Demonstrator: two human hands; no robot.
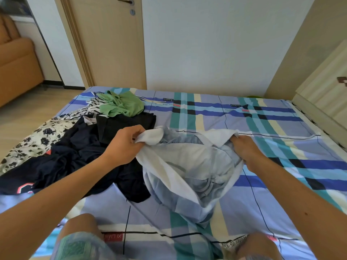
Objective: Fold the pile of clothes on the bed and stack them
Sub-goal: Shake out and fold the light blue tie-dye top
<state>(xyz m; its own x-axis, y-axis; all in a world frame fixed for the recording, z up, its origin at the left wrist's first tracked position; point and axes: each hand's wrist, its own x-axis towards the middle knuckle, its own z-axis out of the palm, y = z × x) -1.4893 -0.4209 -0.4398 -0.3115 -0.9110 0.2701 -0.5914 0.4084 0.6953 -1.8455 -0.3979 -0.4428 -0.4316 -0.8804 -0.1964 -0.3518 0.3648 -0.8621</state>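
Head view. The left hand [124,145] is closed on a white edge of a pale blue and white garment [189,169]; the right hand [246,150] is closed on the opposite white edge. The hands are held well apart, with the garment stretched between them and its lower part bunched on the plaid bedsheet [281,166] below them.

The unfolded pile lies to the left of the left hand: a dark navy garment [71,158] directly beneath that wrist, a black-and-white floral piece [37,139] further left, and a green garment [122,106] beyond the hand. No folded stack is visible.

Probable step: spreading the first garment flat for folding.

Risks:
- The bunched lower part may stay twisted if laid down now, producing an uneven fold.
- The garment's left edge touches the navy garment; dragging it sideways could snag or pull the pile.
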